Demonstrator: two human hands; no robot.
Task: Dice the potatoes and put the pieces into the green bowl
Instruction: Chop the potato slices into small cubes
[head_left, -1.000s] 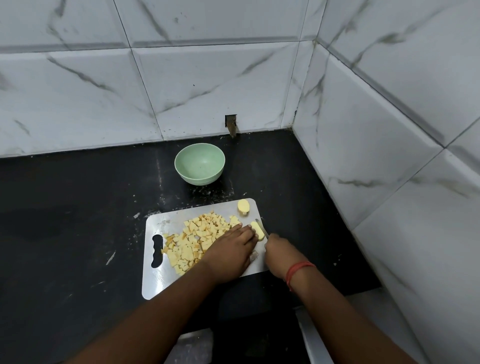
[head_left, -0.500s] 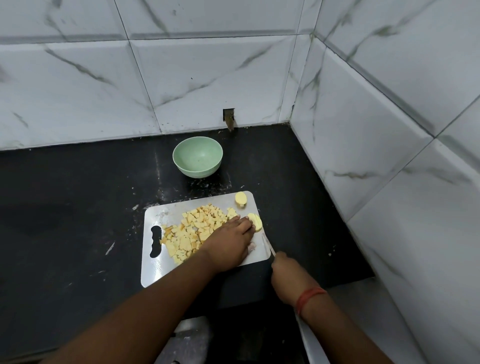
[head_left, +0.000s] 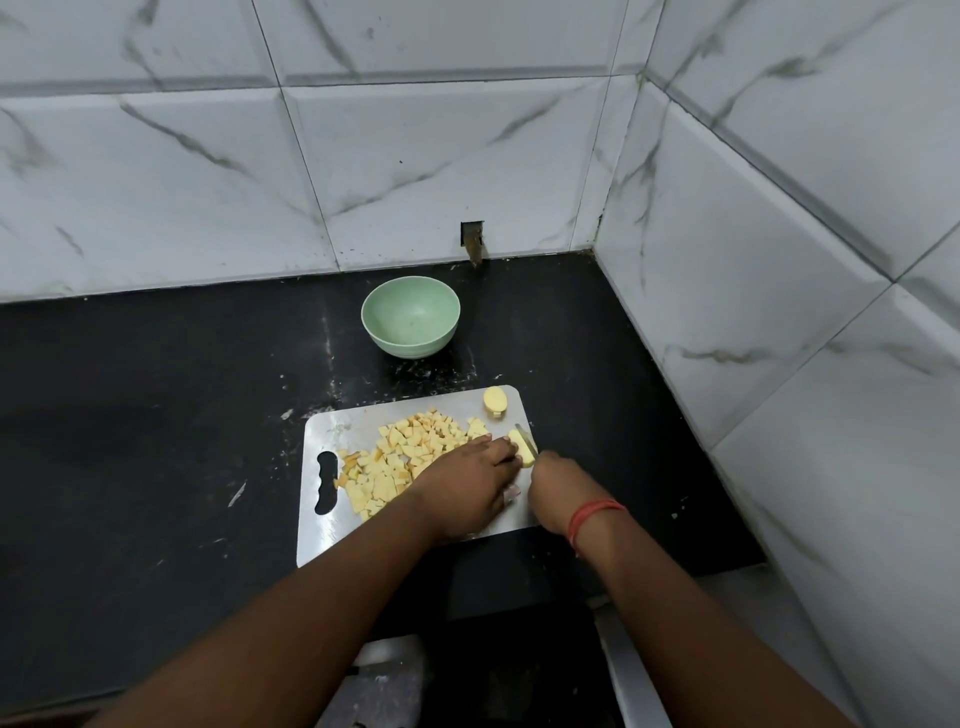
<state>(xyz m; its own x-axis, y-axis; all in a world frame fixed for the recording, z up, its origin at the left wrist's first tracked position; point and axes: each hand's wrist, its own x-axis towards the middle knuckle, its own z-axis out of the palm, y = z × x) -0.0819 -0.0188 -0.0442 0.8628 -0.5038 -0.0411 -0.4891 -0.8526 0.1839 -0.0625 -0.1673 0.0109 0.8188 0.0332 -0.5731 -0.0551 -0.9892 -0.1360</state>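
A steel cutting board (head_left: 332, 431) lies on the black counter with a heap of diced potato pieces (head_left: 402, 457) on its middle. My left hand (head_left: 467, 486) holds down a pale potato chunk (head_left: 523, 451) at the board's right edge with its fingertips. My right hand (head_left: 558, 488) grips a knife (head_left: 525, 435) whose blade rests on that chunk. Another potato piece (head_left: 495, 400) sits at the board's far right corner. The green bowl (head_left: 410, 317) stands empty behind the board.
The black counter (head_left: 156, 441) ends at marble-tiled walls behind and to the right. A small notch in the wall (head_left: 472, 241) sits behind the bowl. The counter's front edge runs just below the board.
My right hand pulled back off the board with the knife, then returned, and the blade is on the potato chunk again. My left hand stayed on the chunk.
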